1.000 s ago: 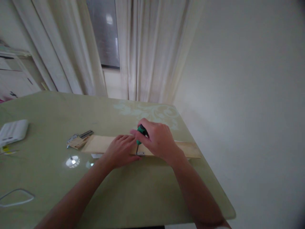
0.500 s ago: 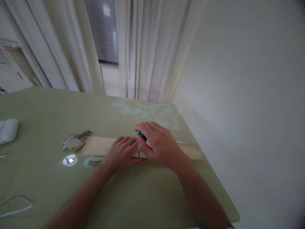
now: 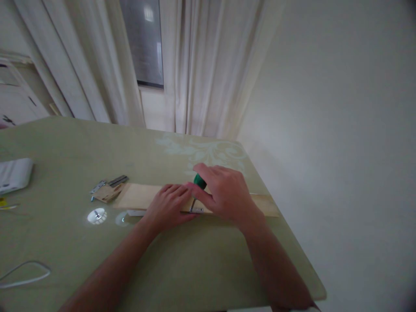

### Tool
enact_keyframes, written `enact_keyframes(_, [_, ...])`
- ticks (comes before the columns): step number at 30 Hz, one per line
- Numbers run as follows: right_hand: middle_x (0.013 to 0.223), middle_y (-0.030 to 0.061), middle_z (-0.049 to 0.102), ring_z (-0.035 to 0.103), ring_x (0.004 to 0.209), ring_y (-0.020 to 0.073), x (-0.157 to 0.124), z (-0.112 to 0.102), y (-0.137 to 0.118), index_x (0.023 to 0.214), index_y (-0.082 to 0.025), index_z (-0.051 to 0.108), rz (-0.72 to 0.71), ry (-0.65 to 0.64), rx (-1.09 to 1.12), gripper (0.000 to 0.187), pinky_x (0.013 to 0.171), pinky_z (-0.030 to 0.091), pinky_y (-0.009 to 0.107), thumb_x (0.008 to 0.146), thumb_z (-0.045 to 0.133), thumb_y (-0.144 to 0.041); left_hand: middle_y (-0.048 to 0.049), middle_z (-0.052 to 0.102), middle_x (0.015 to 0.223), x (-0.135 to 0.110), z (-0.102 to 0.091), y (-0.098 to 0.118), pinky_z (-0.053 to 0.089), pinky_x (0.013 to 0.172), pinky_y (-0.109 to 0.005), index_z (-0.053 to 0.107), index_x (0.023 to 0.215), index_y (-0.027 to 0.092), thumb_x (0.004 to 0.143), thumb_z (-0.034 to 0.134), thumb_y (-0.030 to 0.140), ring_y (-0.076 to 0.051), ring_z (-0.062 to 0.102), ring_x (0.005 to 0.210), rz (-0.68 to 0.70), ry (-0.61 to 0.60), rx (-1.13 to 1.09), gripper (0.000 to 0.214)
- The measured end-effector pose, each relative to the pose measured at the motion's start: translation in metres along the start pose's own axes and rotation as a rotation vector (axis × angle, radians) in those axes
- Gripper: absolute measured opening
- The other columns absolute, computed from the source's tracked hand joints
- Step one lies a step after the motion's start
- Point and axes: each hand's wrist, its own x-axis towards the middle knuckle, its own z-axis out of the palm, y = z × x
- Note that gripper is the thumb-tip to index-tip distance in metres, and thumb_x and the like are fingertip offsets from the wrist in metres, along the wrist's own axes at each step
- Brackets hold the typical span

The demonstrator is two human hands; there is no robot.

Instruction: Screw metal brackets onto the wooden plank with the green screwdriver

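A long, thin wooden board [image 3: 134,196] lies across the green tabletop. My left hand [image 3: 167,206] grips it, fingers over the top and thumb along the near edge. In my right hand [image 3: 225,195] is a screwdriver [image 3: 200,181] with a green handle, held tilted, fingers closed round the handle. Its thin shaft runs down to a small metal hinge [image 3: 197,210] at the board's near edge. The tip meets the left part of that hinge, close to my left thumb. My right hand hides part of the board.
Left of the board sit a small wood scrap [image 3: 105,192] and loose metal hinges [image 3: 118,180]. Further left are a white device [image 3: 16,173], a yellow-ended tool [image 3: 4,203] and a white cable [image 3: 32,264]. The table [image 3: 195,268] ends at the right beside a wall.
My right hand has shifted slightly right and tilted the screwdriver, baring more of its green handle and the hinge. My left hand stays on the board. The view has moved a little.
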Motion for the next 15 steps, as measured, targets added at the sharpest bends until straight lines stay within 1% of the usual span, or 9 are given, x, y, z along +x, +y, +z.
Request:
enact_keyframes(2, [0.082, 0.0047, 0.074, 0.066, 0.077, 0.0218, 0.0007, 0.0003, 0.0012, 0.107, -0.023, 0.067, 0.086, -0.012, -0.059, 0.035, 0.068, 0.040, 0.032, 0.109, 0.042, -0.047, -0.0157, 0.074, 0.125, 0.0003, -0.0008, -0.0002, 0.050, 0.102, -0.049, 0.069, 0.127, 0.019, 0.084, 0.078, 0.060, -0.035, 0.069, 0.117, 0.005, -0.007, 0.001, 0.060])
enact_keyframes(3, [0.084, 0.0042, 0.074, 0.066, 0.078, 0.0212, 0.0006, 0.0001, 0.0016, 0.106, -0.023, 0.067, 0.075, -0.016, -0.045, 0.034, 0.069, 0.040, 0.032, 0.109, 0.041, -0.045, -0.0154, 0.074, 0.126, 0.0005, -0.0009, -0.0003, 0.050, 0.102, -0.050, 0.069, 0.129, 0.019, 0.085, 0.078, 0.060, -0.035, 0.069, 0.117, 0.007, -0.011, 0.001, 0.061])
enact_keyframes(5, [0.100, 0.0057, 0.076, 0.067, 0.093, 0.0217, -0.0003, -0.0007, 0.0017, 0.117, -0.023, 0.065, -0.032, -0.013, 0.037, 0.029, 0.079, 0.044, 0.032, 0.109, 0.041, -0.037, -0.0154, 0.075, 0.123, 0.0006, -0.0006, -0.0004, 0.050, 0.101, -0.050, 0.068, 0.130, 0.019, 0.085, 0.078, 0.059, -0.035, 0.070, 0.115, 0.006, -0.012, 0.009, 0.062])
enact_keyframes(7, [0.119, 0.0091, 0.074, 0.065, 0.111, 0.0227, -0.0014, -0.0017, 0.0009, 0.132, -0.020, 0.059, -0.137, -0.002, 0.104, 0.031, 0.091, 0.045, 0.033, 0.107, 0.042, -0.029, -0.0162, 0.076, 0.118, 0.0000, 0.0003, 0.0000, 0.051, 0.101, -0.049, 0.069, 0.130, 0.018, 0.086, 0.077, 0.058, -0.035, 0.071, 0.113, 0.007, -0.009, 0.020, 0.060])
enact_keyframes(8, [0.123, 0.0104, 0.073, 0.064, 0.113, 0.0233, -0.0015, -0.0020, 0.0004, 0.136, -0.019, 0.057, -0.151, 0.003, 0.107, 0.034, 0.093, 0.044, 0.034, 0.107, 0.043, -0.028, -0.0166, 0.077, 0.116, -0.0007, 0.0008, 0.0006, 0.051, 0.101, -0.049, 0.070, 0.128, 0.017, 0.086, 0.077, 0.057, -0.035, 0.071, 0.112, 0.009, -0.003, 0.027, 0.058])
enact_keyframes(10, [0.112, 0.0099, 0.075, 0.067, 0.104, 0.0240, -0.0009, -0.0022, -0.0003, 0.131, -0.019, 0.059, -0.089, -0.002, 0.047, 0.032, 0.084, 0.045, 0.034, 0.107, 0.044, -0.035, -0.0177, 0.076, 0.119, -0.0025, 0.0017, 0.0023, 0.050, 0.104, -0.050, 0.071, 0.126, 0.017, 0.088, 0.074, 0.058, -0.035, 0.070, 0.116, 0.013, 0.017, 0.046, 0.055])
enact_keyframes(13, [0.086, 0.0059, 0.075, 0.067, 0.079, 0.0215, 0.0007, -0.0018, -0.0005, 0.111, -0.022, 0.065, 0.070, -0.030, -0.088, 0.035, 0.068, 0.038, 0.032, 0.109, 0.041, -0.047, -0.0189, 0.072, 0.131, -0.0053, 0.0029, 0.0056, 0.049, 0.106, -0.052, 0.071, 0.125, 0.018, 0.091, 0.070, 0.062, -0.037, 0.065, 0.125, 0.015, 0.058, 0.084, 0.056])
enact_keyframes(14, [0.085, 0.0053, 0.075, 0.066, 0.077, 0.0208, 0.0009, -0.0017, -0.0005, 0.108, -0.022, 0.065, 0.083, -0.031, -0.097, 0.036, 0.067, 0.038, 0.032, 0.110, 0.039, -0.047, -0.0188, 0.071, 0.133, -0.0059, 0.0033, 0.0063, 0.049, 0.106, -0.052, 0.071, 0.126, 0.018, 0.092, 0.069, 0.063, -0.037, 0.065, 0.126, 0.016, 0.065, 0.095, 0.056])
enact_keyframes(15, [0.088, 0.0053, 0.075, 0.067, 0.080, 0.0208, 0.0008, -0.0016, -0.0007, 0.108, -0.022, 0.065, 0.059, -0.023, -0.081, 0.034, 0.069, 0.038, 0.032, 0.110, 0.039, -0.043, -0.0188, 0.071, 0.133, -0.0064, 0.0037, 0.0069, 0.049, 0.105, -0.051, 0.071, 0.127, 0.018, 0.092, 0.068, 0.064, -0.037, 0.065, 0.125, 0.017, 0.073, 0.104, 0.057])
